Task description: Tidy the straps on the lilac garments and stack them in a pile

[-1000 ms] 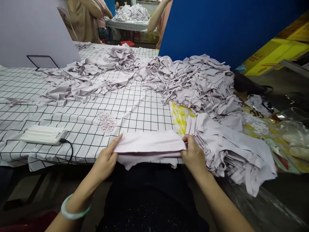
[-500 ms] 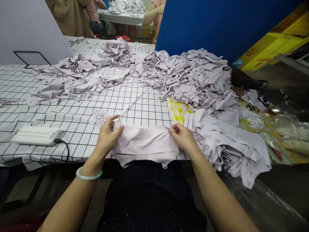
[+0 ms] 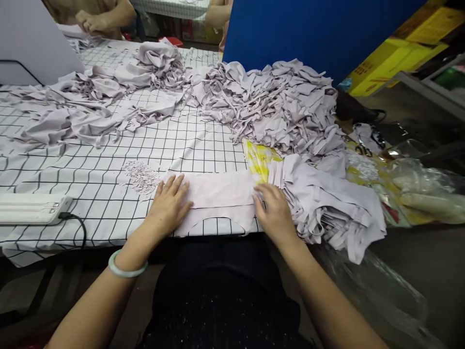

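A folded piece of pale lilac-grey fabric (image 3: 221, 191) lies flat at the front edge of the table, with a curved cut-out along its near side. My left hand (image 3: 167, 206) rests palm down on its left end, fingers stretched out. At the right end, my right hand (image 3: 273, 211) has its fingers curled, with thumb and fingertips at the fabric's edge. Just right of that hand is a stack of similar fabric pieces (image 3: 327, 194), its straps hanging over the table edge. A little heap of tiny fabric scraps (image 3: 141, 178) sits beyond my left hand.
Large loose heaps of the same fabric (image 3: 283, 106) cover the back of the checked tablecloth (image 3: 203, 150). A white power bank (image 3: 32, 208) with a black cable lies at left. A blue panel (image 3: 290, 34) stands behind. Another person's hands (image 3: 90, 22) show across the table.
The fabric has gone from being held up at the table edge to lying flat on the tablecloth. My left hand has flattened onto it. The camera view has shifted.
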`<action>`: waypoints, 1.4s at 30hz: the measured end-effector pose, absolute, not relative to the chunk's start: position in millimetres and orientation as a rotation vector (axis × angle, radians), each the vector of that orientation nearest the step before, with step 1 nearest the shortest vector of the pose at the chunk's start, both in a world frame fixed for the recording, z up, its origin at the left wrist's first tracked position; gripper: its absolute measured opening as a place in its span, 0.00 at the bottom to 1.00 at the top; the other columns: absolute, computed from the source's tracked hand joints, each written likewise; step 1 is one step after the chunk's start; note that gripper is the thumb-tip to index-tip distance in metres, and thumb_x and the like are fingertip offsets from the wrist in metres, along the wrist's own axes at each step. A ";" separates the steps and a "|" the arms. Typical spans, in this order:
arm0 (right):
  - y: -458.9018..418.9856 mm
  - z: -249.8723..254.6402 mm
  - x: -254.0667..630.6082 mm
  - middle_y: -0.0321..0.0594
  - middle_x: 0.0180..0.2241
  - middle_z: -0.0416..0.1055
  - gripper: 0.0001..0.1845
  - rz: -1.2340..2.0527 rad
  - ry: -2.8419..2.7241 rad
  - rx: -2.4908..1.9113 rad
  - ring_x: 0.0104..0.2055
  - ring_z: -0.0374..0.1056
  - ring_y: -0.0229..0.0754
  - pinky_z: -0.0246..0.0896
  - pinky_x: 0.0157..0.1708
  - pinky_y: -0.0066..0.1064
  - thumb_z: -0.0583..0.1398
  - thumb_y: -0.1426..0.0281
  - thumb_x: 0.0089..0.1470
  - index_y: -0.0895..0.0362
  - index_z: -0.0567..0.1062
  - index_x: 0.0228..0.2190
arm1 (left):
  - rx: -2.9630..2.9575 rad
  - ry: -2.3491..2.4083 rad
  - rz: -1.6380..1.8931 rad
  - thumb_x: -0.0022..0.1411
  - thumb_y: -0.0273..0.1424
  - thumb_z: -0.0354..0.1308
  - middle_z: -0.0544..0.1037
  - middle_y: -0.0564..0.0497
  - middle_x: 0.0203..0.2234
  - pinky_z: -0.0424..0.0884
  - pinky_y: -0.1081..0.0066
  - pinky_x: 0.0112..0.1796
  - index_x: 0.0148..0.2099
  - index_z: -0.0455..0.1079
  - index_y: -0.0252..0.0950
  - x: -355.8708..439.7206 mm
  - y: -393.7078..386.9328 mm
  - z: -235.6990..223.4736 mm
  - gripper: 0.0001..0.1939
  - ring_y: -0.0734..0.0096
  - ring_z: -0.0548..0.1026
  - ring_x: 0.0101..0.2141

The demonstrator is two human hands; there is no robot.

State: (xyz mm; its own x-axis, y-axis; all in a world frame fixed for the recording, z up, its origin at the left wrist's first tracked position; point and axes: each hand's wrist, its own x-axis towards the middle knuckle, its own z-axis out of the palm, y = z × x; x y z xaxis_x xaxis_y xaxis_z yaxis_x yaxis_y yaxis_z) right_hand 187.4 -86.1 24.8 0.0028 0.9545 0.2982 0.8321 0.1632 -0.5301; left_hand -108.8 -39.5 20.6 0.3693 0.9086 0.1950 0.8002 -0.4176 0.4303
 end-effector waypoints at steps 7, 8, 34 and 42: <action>-177.1 -26.9 176.9 0.46 0.41 0.78 0.24 1.198 -1.075 -1.734 0.45 0.74 0.52 0.70 0.46 0.44 0.65 0.51 0.51 0.55 0.78 0.42 | 2.068 0.736 0.949 0.66 0.21 0.49 0.77 0.40 0.49 0.76 0.58 0.50 0.52 0.72 0.35 -18.1 -69.5 24.7 0.17 0.64 0.77 0.49; -175.5 -31.0 175.6 0.46 0.43 0.78 0.24 1.278 -1.021 -1.648 0.48 0.73 0.52 0.67 0.50 0.45 0.65 0.51 0.51 0.55 0.78 0.42 | 2.049 0.695 0.904 0.64 0.19 0.48 0.78 0.41 0.47 0.77 0.59 0.49 0.51 0.72 0.34 -7.1 -73.3 19.7 0.18 0.65 0.77 0.48; -67.3 91.1 190.1 0.36 0.31 0.73 0.15 1.198 -1.312 -1.291 0.38 0.69 0.39 0.64 0.46 0.34 0.64 0.56 0.57 0.55 0.78 0.29 | 1.868 0.837 1.063 0.66 0.27 0.56 0.76 0.43 0.44 0.76 0.58 0.46 0.47 0.72 0.36 11.4 -94.2 14.7 0.08 0.62 0.75 0.45; -98.8 84.2 156.0 0.37 0.34 0.64 0.18 1.149 -1.688 -1.435 0.39 0.64 0.41 0.60 0.42 0.34 0.54 0.59 0.66 0.55 0.71 0.27 | 1.173 0.867 0.912 0.63 0.37 0.60 0.73 0.50 0.30 0.73 0.72 0.33 0.41 0.70 0.33 -13.2 -73.7 68.6 0.11 0.73 0.72 0.31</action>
State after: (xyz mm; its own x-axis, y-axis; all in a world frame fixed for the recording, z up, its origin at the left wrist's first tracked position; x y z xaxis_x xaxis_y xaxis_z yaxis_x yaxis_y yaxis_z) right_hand 156.0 -98.8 84.2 -0.2040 0.9766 -0.0688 0.4224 0.0244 -0.9061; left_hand -13.2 -73.7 68.6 0.3856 0.9189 -0.0830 -0.1294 0.1429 0.9813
